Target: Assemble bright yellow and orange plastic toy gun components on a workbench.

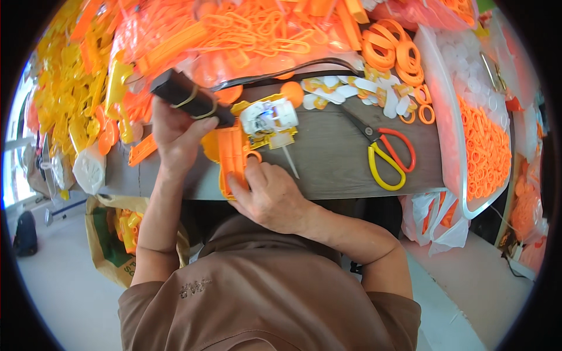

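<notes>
My left hand (174, 130) is closed round a black, block-shaped bar (190, 98) with a tan rubber band stretched over it. The bar's near end meets the top of an orange plastic housing (232, 155) at the table's front edge. Fingers of my right hand (272, 196) grip the lower part of this housing, with a small orange ring (253, 155) by the fingertips. Just beyond, a yellow-and-white plastic assembly (268, 120) lies on the table, its inside partly showing, and a thin white stick (290, 162) points toward me.
Scissors (383, 149) with one red and one yellow handle lie to the right. Small white and orange parts (351, 90) are scattered behind. Orange loops (257, 32) and yellow pieces (67, 76) heap up at the back and left. A clear bin (449, 134) holds small orange rings.
</notes>
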`<action>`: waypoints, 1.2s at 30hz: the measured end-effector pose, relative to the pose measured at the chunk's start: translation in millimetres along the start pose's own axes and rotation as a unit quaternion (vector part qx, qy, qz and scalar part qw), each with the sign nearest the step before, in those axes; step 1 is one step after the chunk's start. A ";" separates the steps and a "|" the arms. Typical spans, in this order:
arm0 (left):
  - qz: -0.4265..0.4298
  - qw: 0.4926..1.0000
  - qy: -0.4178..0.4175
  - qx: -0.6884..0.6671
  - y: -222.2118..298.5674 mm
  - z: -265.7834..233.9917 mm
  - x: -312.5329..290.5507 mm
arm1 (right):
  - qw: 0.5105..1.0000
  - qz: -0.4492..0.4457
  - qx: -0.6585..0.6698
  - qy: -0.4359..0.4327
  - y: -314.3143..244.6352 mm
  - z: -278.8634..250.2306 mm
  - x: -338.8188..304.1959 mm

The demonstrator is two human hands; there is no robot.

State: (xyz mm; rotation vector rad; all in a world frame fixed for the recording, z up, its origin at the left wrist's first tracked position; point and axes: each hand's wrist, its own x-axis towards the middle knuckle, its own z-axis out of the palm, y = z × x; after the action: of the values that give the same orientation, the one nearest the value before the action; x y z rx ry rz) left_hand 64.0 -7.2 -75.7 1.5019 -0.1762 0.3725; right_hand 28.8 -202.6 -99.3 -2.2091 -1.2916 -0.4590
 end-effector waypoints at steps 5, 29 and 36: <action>0.018 0.998 0.005 0.066 0.3 -2.6 -1.2 | 1.000 -0.005 0.027 0.012 4.1 -1.3 -3.8; -0.302 0.937 -0.014 0.176 68.5 -51.8 -74.3 | 0.996 0.066 0.052 0.002 -9.4 -8.0 0.0; 0.049 0.836 -0.023 0.546 57.1 -54.1 -70.6 | 0.999 0.039 0.035 0.012 -11.8 -8.0 1.5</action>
State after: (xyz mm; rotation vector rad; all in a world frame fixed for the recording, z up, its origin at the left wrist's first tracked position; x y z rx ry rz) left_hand -27.7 38.7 -50.0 2.6470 -0.0682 0.5621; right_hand 19.1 -201.6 -88.9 -2.1811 -1.1856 -0.4031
